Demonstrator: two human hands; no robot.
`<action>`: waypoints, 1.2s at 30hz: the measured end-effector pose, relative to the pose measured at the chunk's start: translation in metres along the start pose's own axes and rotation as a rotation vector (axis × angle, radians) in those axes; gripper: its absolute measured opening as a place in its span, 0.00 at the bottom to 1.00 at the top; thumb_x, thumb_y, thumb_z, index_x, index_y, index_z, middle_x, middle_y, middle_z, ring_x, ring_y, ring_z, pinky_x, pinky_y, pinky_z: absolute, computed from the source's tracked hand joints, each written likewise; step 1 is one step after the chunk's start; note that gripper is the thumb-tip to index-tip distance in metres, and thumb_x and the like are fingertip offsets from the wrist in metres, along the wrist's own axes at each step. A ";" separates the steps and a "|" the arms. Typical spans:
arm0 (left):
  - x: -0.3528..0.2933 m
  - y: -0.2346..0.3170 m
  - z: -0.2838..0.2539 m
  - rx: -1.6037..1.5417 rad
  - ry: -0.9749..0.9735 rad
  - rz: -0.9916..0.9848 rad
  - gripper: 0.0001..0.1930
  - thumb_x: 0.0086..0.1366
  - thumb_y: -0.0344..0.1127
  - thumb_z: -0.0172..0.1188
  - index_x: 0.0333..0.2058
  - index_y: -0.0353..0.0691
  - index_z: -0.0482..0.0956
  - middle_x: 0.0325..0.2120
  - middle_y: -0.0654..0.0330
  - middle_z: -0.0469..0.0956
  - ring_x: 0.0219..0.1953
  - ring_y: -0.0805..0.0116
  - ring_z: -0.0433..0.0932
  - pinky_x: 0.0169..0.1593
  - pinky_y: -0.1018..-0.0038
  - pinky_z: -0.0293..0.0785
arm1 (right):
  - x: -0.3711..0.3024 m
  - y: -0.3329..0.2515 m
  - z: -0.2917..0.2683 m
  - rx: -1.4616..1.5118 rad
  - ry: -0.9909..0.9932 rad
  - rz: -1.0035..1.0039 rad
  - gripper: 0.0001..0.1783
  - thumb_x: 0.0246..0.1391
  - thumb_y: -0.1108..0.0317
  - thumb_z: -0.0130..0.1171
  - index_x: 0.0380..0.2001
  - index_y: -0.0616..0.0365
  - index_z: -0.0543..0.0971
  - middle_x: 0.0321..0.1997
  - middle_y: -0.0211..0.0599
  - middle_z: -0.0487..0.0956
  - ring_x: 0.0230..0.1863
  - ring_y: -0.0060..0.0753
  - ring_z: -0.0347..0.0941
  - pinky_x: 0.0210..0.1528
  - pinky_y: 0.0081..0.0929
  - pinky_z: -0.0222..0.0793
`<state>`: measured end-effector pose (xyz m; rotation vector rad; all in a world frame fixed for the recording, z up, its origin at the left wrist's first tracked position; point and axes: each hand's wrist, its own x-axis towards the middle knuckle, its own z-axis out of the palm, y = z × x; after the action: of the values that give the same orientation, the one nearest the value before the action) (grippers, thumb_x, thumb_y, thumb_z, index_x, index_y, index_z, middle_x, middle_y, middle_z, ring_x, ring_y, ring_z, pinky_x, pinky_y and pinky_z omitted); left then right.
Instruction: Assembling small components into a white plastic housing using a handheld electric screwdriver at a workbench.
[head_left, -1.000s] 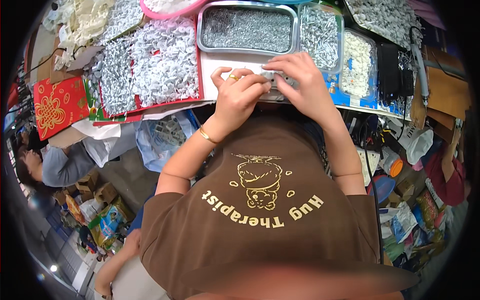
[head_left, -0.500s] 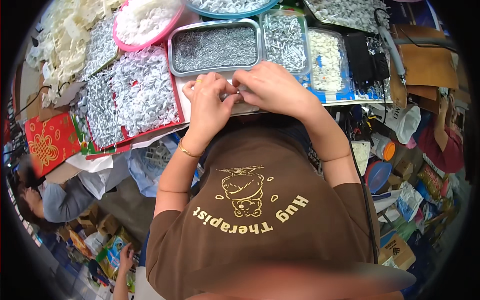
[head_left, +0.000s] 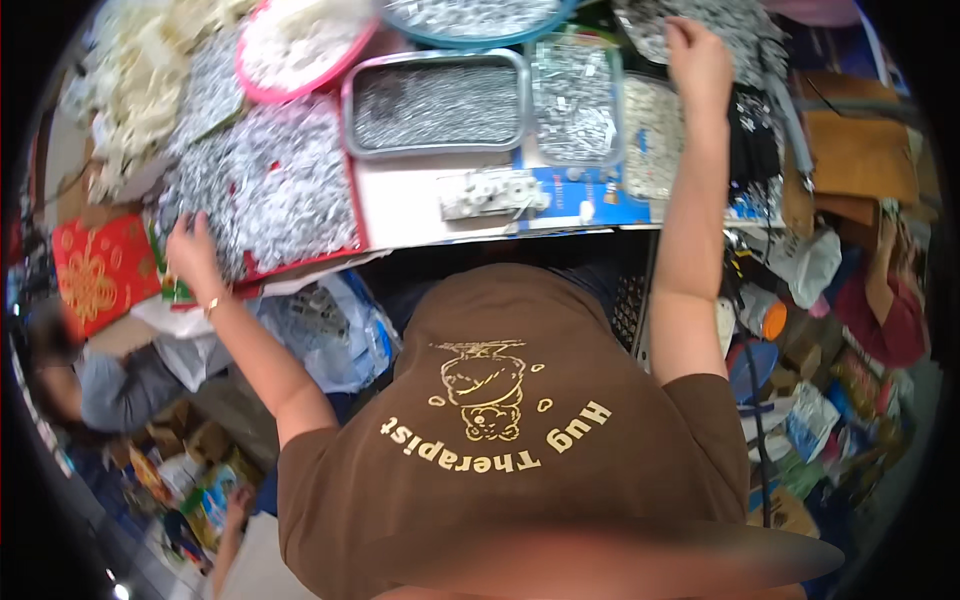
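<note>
My left hand (head_left: 193, 250) is at the near left edge of a heap of small silvery metal pieces (head_left: 207, 200). Its fingers are bent together, and blur hides what is between them. Far to the right, my right hand (head_left: 702, 62) is over a dark tray of small grey-white parts (head_left: 645, 32). The fingertips there are pinched, but I cannot make out anything in them. Between the hands, a white plastic part with several raised bumps (head_left: 490, 194) lies on the table near its front edge.
A metal tray of fine silvery pieces (head_left: 347, 115) stands behind the white part, beside a clear box of screw-like pieces (head_left: 619, 120). A pink basin (head_left: 243, 72) and a blue basin (head_left: 450, 40) are farther back. A soldering-iron-like tool (head_left: 797, 130) lies right. Other people sit nearby.
My hands were together at the table's front edge, working on something small. They have parted, the left to the metal heap, the right to the far tray, uncovering the white part.
</note>
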<state>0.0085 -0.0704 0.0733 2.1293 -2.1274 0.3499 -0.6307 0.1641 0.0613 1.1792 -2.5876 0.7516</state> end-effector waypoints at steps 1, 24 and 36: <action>0.008 -0.039 0.038 -0.220 0.072 0.102 0.19 0.63 0.40 0.64 0.46 0.33 0.82 0.42 0.47 0.84 0.46 0.53 0.83 0.50 0.64 0.76 | 0.018 0.021 0.018 -0.025 -0.026 -0.017 0.16 0.60 0.54 0.57 0.44 0.49 0.85 0.40 0.48 0.84 0.44 0.54 0.80 0.46 0.42 0.75; 0.001 0.004 0.042 -0.556 0.208 0.102 0.10 0.60 0.37 0.68 0.37 0.38 0.84 0.33 0.53 0.84 0.35 0.59 0.82 0.41 0.67 0.77 | -0.103 -0.097 -0.056 0.951 -0.262 0.056 0.06 0.57 0.79 0.64 0.38 0.66 0.83 0.37 0.30 0.82 0.40 0.20 0.77 0.47 0.18 0.71; -0.099 0.137 -0.035 -1.615 -0.255 0.017 0.09 0.62 0.20 0.63 0.42 0.29 0.84 0.37 0.58 0.84 0.39 0.73 0.81 0.47 0.77 0.78 | -0.190 -0.129 -0.063 0.675 -0.467 -0.196 0.05 0.52 0.74 0.69 0.33 0.61 0.84 0.31 0.36 0.84 0.28 0.23 0.81 0.26 0.19 0.74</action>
<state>-0.1301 0.0325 0.0718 1.1005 -1.4111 -1.2426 -0.4100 0.2486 0.0902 1.9656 -2.5593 1.5311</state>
